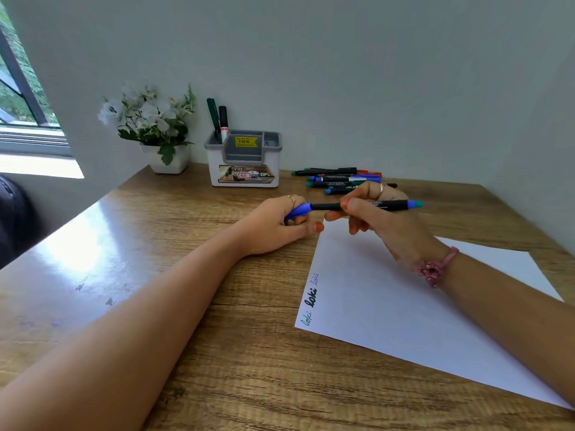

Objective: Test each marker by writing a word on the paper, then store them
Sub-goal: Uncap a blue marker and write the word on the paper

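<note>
A black marker [390, 205] with a blue cap [300, 210] is held level above the desk between both hands. My left hand [277, 227] grips the blue cap end. My right hand [376, 219] pinches the black barrel near its middle. The white paper [420, 321] lies under my right hand, with three short words written along its left edge. A white and grey organiser [245, 160] stands at the back with two markers [218, 121] upright in it. A pile of several loose markers [337, 178] lies behind my right hand.
A white pot of white flowers [152, 126] stands at the back left, beside the organiser. The wooden desk [249, 368] meets a wall at the back and right. A window is at the far left.
</note>
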